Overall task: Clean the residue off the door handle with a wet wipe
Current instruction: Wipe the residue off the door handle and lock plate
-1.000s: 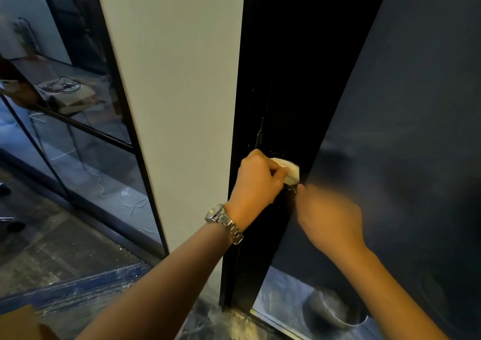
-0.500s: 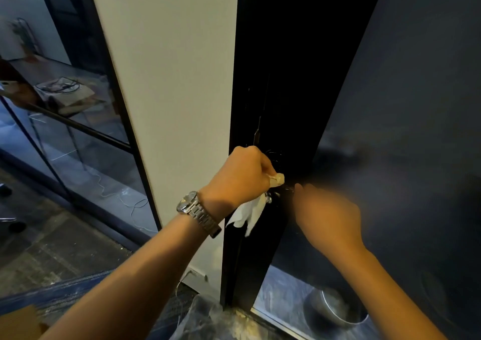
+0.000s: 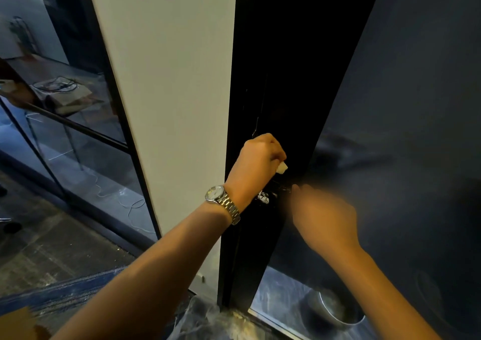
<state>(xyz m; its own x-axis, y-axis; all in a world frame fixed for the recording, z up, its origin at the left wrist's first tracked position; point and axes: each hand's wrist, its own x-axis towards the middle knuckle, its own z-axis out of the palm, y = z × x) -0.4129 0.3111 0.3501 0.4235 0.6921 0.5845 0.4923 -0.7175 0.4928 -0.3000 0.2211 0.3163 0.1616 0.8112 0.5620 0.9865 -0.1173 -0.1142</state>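
Observation:
My left hand (image 3: 256, 165), with a metal watch on the wrist, is closed on a white wet wipe (image 3: 282, 168) and presses it against the edge of the black door (image 3: 281, 92). A bit of the wipe also shows under the wrist. The door handle (image 3: 273, 196) is dark and mostly hidden between my hands; only a small shiny part shows. My right hand (image 3: 322, 217) is blurred, just right of the handle, fingers towards it; what it holds I cannot make out.
A white wall panel (image 3: 169, 105) stands left of the door. Glass partitions with black frames (image 3: 86, 128) lie further left. A metal bowl (image 3: 338, 311) sits on the floor behind the door glass. Crumpled plastic (image 3: 205, 321) lies at the door's foot.
My left hand has risen and turned at the door edge; the wipe's hanging tail is now tucked in, with a corner showing at the fingers. The right hand stays by the handle.

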